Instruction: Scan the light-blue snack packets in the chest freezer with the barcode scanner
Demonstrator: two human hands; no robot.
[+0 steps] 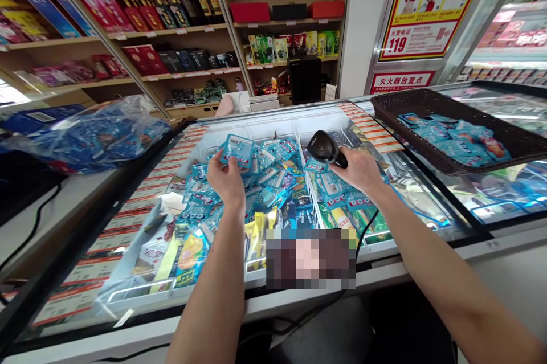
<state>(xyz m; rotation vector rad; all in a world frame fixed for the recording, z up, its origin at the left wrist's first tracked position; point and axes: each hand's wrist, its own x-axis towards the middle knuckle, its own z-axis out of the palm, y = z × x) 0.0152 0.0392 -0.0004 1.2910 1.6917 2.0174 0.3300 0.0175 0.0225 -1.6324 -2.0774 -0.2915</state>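
My left hand (226, 179) pinches a blue snack packet (239, 146) by its lower edge, above the glass-topped chest freezer. In my right hand (359, 167) is a black handheld barcode scanner (325, 148), its head pointing left toward the packet; fingers wrap round its handle. Below both hands spread many similar blue packets (273, 173), some with white barcode labels facing up. Whether they lie on the glass or inside the freezer I cannot tell for all. A thin black cable (366, 227) runs down from near my right wrist.
A brown woven basket (436, 150) with more blue packets stands at the right. On the left lies a clear plastic bag (98, 133) full of blue packets. Shelves (171, 33) of boxes and bottles rise behind the freezer. A blurred patch covers part of the front edge.
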